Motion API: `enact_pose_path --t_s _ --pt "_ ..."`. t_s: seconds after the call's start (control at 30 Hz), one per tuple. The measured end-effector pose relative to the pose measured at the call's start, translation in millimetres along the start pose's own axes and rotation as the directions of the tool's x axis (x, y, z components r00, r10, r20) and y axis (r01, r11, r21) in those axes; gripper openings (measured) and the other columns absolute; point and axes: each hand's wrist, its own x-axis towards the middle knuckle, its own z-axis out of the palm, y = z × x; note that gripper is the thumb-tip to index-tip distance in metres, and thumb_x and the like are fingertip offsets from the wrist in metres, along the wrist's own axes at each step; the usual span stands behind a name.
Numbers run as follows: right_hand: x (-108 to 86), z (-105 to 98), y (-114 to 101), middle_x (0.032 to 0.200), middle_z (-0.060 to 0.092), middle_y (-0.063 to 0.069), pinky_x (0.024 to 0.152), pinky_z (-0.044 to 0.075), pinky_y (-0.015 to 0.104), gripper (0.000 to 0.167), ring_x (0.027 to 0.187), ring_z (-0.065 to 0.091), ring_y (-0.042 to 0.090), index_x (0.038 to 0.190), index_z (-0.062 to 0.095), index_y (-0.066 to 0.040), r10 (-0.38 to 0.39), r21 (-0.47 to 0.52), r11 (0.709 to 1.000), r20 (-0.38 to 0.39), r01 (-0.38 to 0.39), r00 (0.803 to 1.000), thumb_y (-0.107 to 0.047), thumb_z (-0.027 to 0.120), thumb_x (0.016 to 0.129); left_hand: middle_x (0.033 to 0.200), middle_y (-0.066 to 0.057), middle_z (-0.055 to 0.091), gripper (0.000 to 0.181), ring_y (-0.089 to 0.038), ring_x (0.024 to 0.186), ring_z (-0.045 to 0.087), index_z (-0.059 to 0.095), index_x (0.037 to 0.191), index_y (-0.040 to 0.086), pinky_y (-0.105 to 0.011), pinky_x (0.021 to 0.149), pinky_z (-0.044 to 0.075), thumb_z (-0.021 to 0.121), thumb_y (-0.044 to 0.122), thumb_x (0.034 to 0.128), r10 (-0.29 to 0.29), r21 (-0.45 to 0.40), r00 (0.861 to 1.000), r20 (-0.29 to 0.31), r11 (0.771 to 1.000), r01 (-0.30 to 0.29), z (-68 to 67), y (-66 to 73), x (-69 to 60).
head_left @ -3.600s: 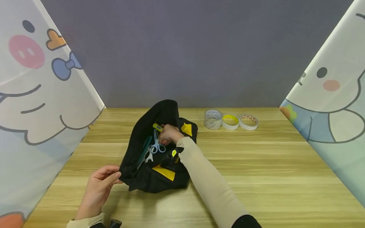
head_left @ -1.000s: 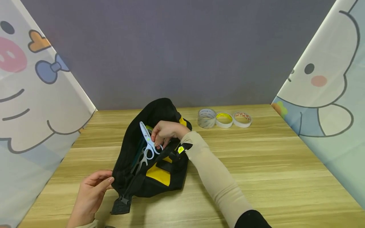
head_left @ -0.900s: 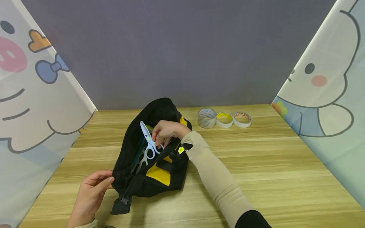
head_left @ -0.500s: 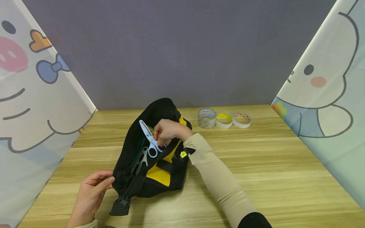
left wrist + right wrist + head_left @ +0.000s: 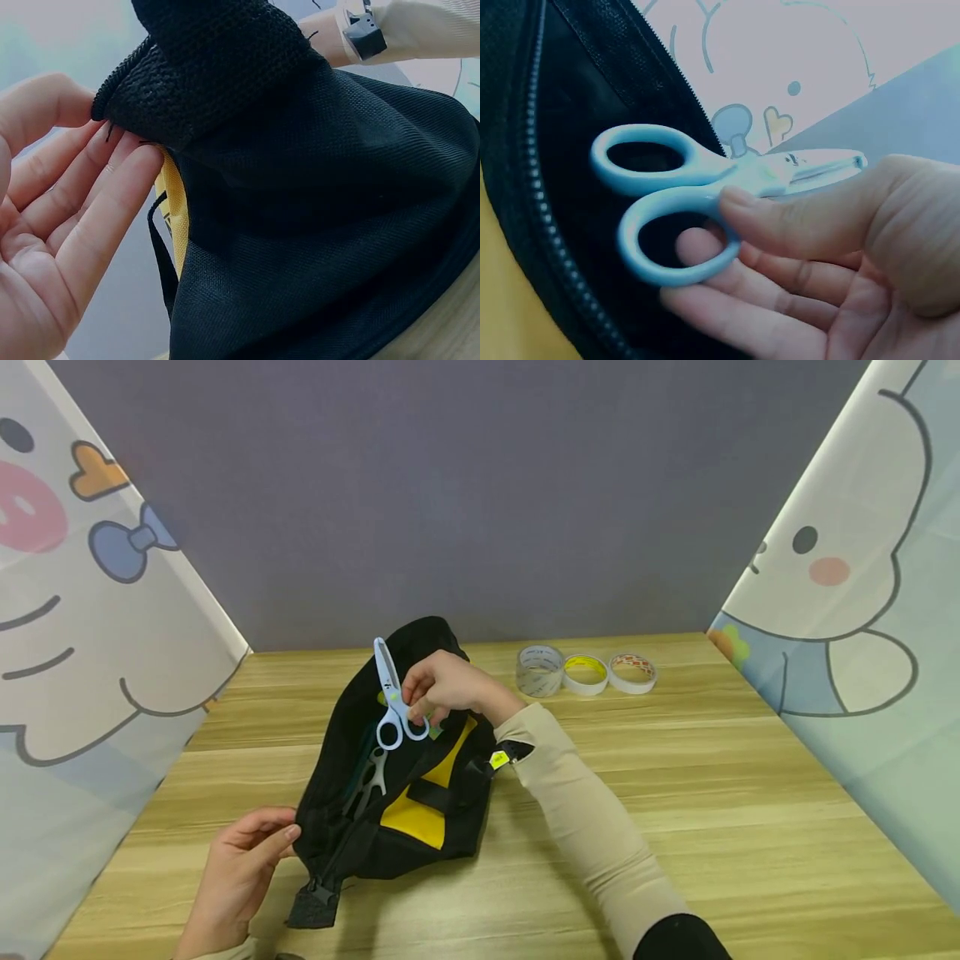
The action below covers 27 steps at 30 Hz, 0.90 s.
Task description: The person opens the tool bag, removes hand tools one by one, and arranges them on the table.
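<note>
A black zip bag with yellow patches lies unzipped on the table. Its left edge is pinched by my left hand, thumb on one side and fingers on the other; the left wrist view shows the dark fabric beside that hand. Over the bag's mouth, my right hand pinches light blue scissors near one finger loop, blades pointing away. In the right wrist view the scissors are above the zipper. Inside the bag sits a grey-white pair of scissors, partly hidden, with a teal item beside it.
Three tape rolls stand in a row at the back right: a wide clear one, one with a yellow core and one with a red-patterned core. A grey panel rises behind the wooden table.
My right hand took hold of the light blue scissors in the bag and has lifted them up and away from the other items. My left hand keeps its grip on the bag's edge.
</note>
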Motion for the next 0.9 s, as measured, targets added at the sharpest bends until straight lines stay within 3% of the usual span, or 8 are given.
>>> enact_pose_path --t_s 0.1,0.27,0.57,0.77,0.9 --pt "-1.6 0 3 0.080 0.070 0.010 0.064 0.062 0.035 0.012 0.076 0.070 0.031 0.094 0.067 0.005 -0.017 0.040 0.999 -0.061 0.019 0.998 0.007 0.074 0.085 0.108 -0.011 0.071 0.043 -0.015 0.090 0.068 0.068 0.113 -0.010 -0.026 0.073 0.060 0.037 -0.030 0.0913 -0.005 0.001 1.000 -0.004 1.000 0.005 -0.2 0.2 -0.6" --pt "-6.9 -2 13 0.082 0.070 0.010 0.066 0.062 0.039 0.012 0.069 0.068 0.023 0.095 0.067 0.006 -0.035 0.089 0.995 -0.146 0.048 0.989 0.007 0.074 0.085 0.108 -0.011 0.071 0.043 -0.015 0.091 0.068 0.068 0.113 -0.010 -0.026 0.073 0.060 0.038 -0.031 0.0908 -0.005 0.004 1.000 -0.002 1.000 0.005 -0.4 0.3 -0.5" --pt "-23.4 -12 27 0.083 0.069 0.014 0.063 0.062 0.037 0.011 0.066 0.066 0.015 0.094 0.066 0.009 -0.097 0.124 0.984 -0.239 0.129 0.966 0.010 0.071 0.085 0.107 -0.011 0.071 0.043 -0.015 0.091 0.068 0.069 0.113 -0.009 -0.025 0.073 0.060 0.038 -0.031 0.0907 -0.007 0.016 1.000 -0.006 1.000 0.007 0.2 1.5 0.7" --pt "-41.7 -24 37 0.083 0.067 0.010 0.065 0.061 0.044 0.010 0.067 0.065 0.015 0.096 0.065 0.008 -0.121 0.121 0.980 -0.282 0.160 0.952 0.009 0.068 0.086 0.106 -0.011 0.071 0.042 -0.015 0.089 0.067 0.068 0.113 -0.010 -0.026 0.073 0.060 0.038 -0.030 0.0917 -0.011 0.012 1.000 0.001 1.000 0.011 1.3 1.6 1.4" --pt "-60.2 -35 45 0.084 0.065 0.013 0.062 0.060 0.035 0.009 0.069 0.064 0.017 0.096 0.062 0.009 -0.091 0.136 0.981 -0.301 0.138 0.949 0.010 0.064 0.088 0.106 -0.011 0.071 0.041 -0.014 0.089 0.067 0.068 0.112 -0.009 -0.026 0.073 0.060 0.039 -0.029 0.0920 -0.015 0.019 1.000 -0.005 1.000 0.015 2.1 1.4 0.0"
